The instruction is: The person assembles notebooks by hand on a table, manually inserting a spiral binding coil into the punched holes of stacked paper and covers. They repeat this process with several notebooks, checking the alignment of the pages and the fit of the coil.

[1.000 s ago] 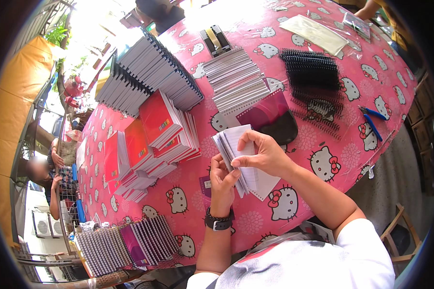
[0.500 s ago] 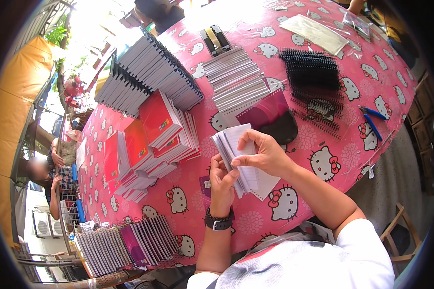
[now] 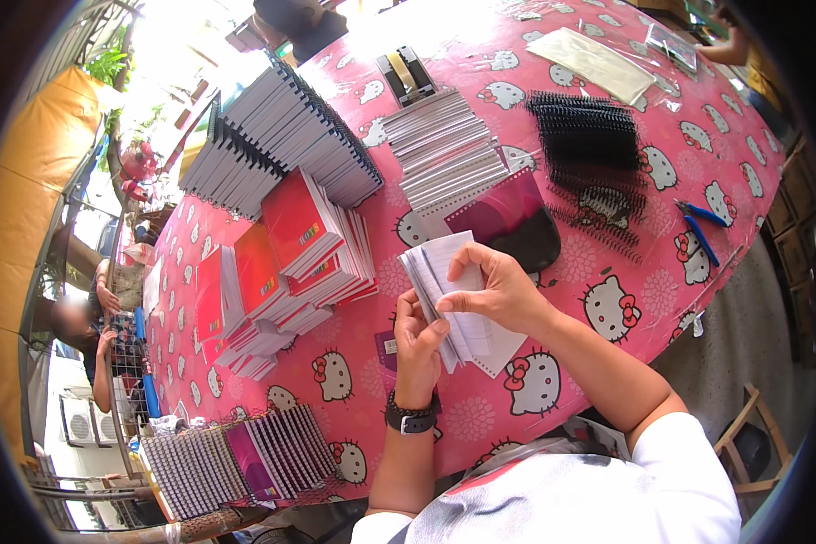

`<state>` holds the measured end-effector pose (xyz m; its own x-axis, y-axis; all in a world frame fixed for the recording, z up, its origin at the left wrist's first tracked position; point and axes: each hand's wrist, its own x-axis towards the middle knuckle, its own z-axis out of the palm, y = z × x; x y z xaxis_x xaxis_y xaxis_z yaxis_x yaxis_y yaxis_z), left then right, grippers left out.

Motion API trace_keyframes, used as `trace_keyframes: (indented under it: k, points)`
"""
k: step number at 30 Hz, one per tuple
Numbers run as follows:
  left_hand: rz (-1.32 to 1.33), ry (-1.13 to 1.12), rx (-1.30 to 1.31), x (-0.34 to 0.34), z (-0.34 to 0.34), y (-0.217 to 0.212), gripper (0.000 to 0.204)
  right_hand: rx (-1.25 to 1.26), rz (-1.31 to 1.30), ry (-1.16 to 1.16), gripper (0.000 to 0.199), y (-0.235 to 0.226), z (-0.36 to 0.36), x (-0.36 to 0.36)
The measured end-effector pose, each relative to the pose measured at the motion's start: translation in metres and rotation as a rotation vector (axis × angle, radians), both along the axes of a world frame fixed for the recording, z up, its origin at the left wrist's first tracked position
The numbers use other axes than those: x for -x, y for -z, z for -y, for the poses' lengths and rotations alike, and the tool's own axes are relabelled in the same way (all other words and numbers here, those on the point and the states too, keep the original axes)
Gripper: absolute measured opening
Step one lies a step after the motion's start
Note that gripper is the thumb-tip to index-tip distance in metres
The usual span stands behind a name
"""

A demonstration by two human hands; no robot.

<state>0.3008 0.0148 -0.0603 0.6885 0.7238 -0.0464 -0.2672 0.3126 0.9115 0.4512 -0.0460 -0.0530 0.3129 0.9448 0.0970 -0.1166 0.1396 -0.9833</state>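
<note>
Both my hands hold a stack of white lined punched sheets [image 3: 440, 272] upright over the pink patterned table [image 3: 698, 136]. My left hand [image 3: 417, 340], with a dark wristband, grips the stack's lower edge. My right hand [image 3: 497, 290] clasps the stack from the right, fingers over its upper part. Just beyond lie a magenta cover and a dark cover [image 3: 517, 222].
Piles of red-covered booklets [image 3: 290, 254] and bound white notebooks [image 3: 281, 136] lie to the left. Fanned punched sheets [image 3: 449, 159], black binding coils [image 3: 594, 150], blue-handled pliers [image 3: 698, 227] and a clear bag [image 3: 594, 63] lie farther off. Bound notebooks [image 3: 236, 458] sit near left. A person stands at far left.
</note>
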Motion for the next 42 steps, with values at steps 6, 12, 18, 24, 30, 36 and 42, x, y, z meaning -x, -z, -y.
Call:
trace_keyframes:
  k: [6, 12, 18, 24, 30, 36, 42]
  points:
    - [-0.011, -0.006, 0.004, -0.0009, 0.0009, -0.0023, 0.058, 0.005, 0.01, 0.006, 0.036, -0.0019, 0.001, -0.0002]
    - [-0.031, -0.018, -0.024, -0.0001, 0.0004, 0.0002, 0.058, 0.007, 0.045, 0.012, 0.036, -0.0047, 0.0011, -0.0002]
    - [-0.019, -0.016, -0.02, 0.0, 0.0004, 0.0, 0.058, 0.008, 0.055, 0.014, 0.037, -0.0053, 0.0012, -0.0006]
    - [-0.024, -0.007, -0.014, 0.0, 0.0003, -0.0012, 0.056, -0.002, 0.026, 0.009, 0.036, -0.002, 0.0007, -0.0007]
    - [-0.032, -0.019, -0.009, -0.0005, 0.001, -0.0006, 0.055, 0.005, 0.07, 0.026, 0.037, -0.0046, 0.0012, -0.0004]
    - [-0.034, -0.023, -0.014, -0.001, 0.0014, -0.0012, 0.055, 0.011, 0.093, 0.034, 0.037, -0.0054, 0.0017, -0.0006]
    - [-0.026, -0.027, -0.028, -0.0009, 0.0001, 0.0011, 0.055, 0.002, 0.096, 0.042, 0.037, -0.0021, 0.0007, -0.0004]
